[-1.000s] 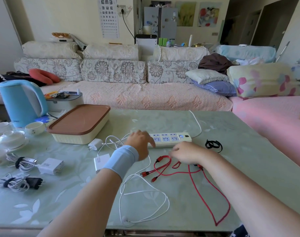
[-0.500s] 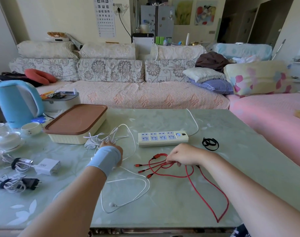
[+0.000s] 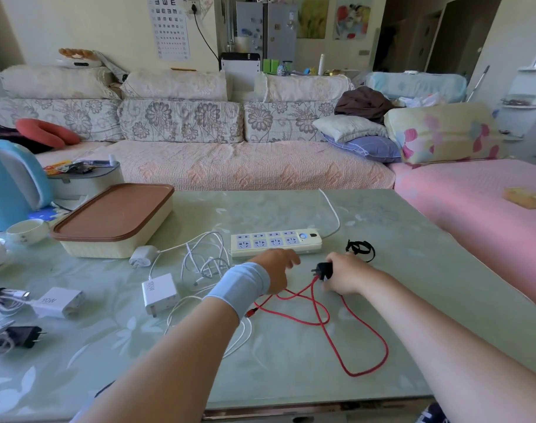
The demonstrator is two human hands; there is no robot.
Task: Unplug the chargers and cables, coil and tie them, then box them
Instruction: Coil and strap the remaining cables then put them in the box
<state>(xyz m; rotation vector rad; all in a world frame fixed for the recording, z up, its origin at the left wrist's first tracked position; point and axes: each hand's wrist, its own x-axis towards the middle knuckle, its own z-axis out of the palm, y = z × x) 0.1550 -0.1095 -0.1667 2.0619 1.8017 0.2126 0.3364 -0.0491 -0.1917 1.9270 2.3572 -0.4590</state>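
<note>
**Black charger in hand, red cable waits to be coiled**

My right hand (image 3: 344, 276) grips a black charger (image 3: 323, 271), fingers curled round its body and prongs pointing toward my left hand (image 3: 275, 268). The red cable (image 3: 321, 319) runs from that charger and sprawls in loose loops on the table (image 3: 413, 270), nearer me than either set of fingers. My left fingers reach over one strand. I cannot tell whether they pinch it, because the back of the hand hides them.

Just beyond my fingertips lies the one power strip (image 3: 275, 243). Every socket in view is bare, so I judge the unplugging done and the coiling now in hand. The next move calls for gathering the red loops into an even coil. Then it needs the one loose black strap (image 3: 359, 250), just past my right knuckles, to tie it.

The count:
- One red cable.
- Two black chargers, counting a second black charger (image 3: 23, 335) far to the left of my left fingers.
- Three white chargers: a small white charger (image 3: 143, 256), a 120W charger (image 3: 159, 293) and a 90W charger (image 3: 60, 302).
- One loose tangle of white cables (image 3: 207, 262), just left of my left wrist.
- One box (image 3: 114, 218), lid on, well beyond to the left.
</note>
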